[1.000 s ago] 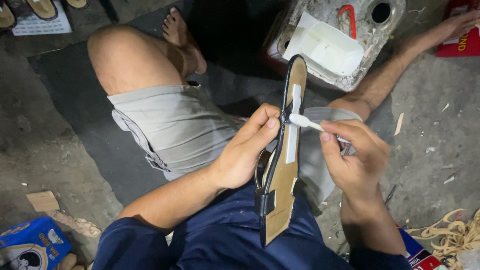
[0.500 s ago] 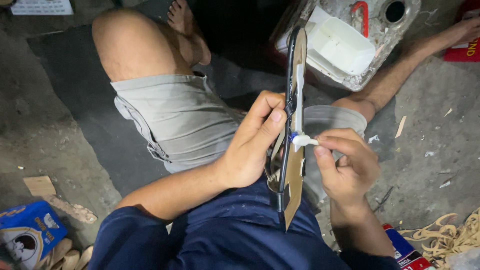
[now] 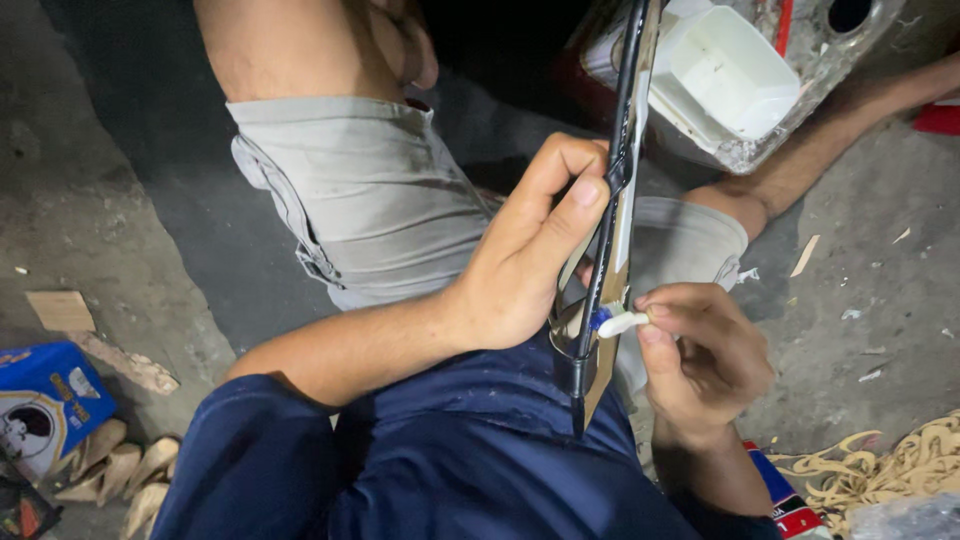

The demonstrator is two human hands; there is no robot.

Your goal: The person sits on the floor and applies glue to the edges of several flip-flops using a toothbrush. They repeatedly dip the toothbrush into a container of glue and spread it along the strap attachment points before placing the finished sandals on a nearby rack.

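A long shoe sole [image 3: 612,215], black on one face and tan on the other, stands nearly edge-on in front of me. My left hand [image 3: 525,260] grips it at the middle, thumb and fingers wrapped around its edge. Just right of the sole, my right hand [image 3: 700,355] pinches a small brush [image 3: 618,322] with a white handle and blue bristle end. The brush tip touches the tan face near the sole's lower part.
A white tub [image 3: 735,70] sits in a stained container at the upper right. I sit with bent legs in grey shorts [image 3: 370,190] on a dark mat. A blue box [image 3: 45,400] and tan sole pieces [image 3: 125,465] lie lower left; tan scraps [image 3: 890,465] lower right.
The sole has turned from showing its tan face to nearly edge-on. My right hand has brought the brush down from the sole's upper part to its lower part.
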